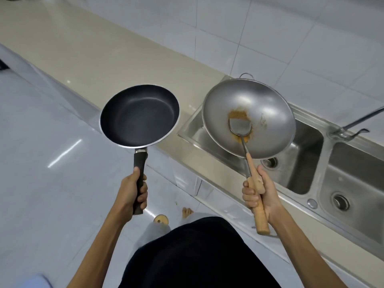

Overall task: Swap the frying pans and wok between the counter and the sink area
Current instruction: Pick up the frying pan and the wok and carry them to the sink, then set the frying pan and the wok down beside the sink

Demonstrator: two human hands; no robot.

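Nearest the camera, the person's dark-clothed body fills the bottom middle, with bare feet on the glossy grey floor (41, 163) below. That floor lies open and clear to the left, between the person and the counter's front edge, which runs diagonally from upper left to lower right.

The left hand (133, 193) is closed around the black handle of the frying pan (139, 115), fingers wrapped on the right side of the grip and the thumb laid along the left. The pan is held in the air, level, its dark inside facing up; its far rim overlaps the counter's front edge, and most of it hangs over the floor.

The right hand (259, 194) grips the wooden handle of the wok (249, 118), fingers curled around the left side, thumb up the shaft. A spatula (240, 126) lies in the wok, its blade on a rust-brown patch at the bottom, its wooden grip pressed under the same thumb. The wok is held above the left basin of the steel sink (301, 179), tilted toward the camera, and just beside the pan without touching it.

Beyond them the beige counter (93, 50) stretches bare to the left. A faucet (353, 123) stands behind the sink, against the white tiled wall (270, 28).
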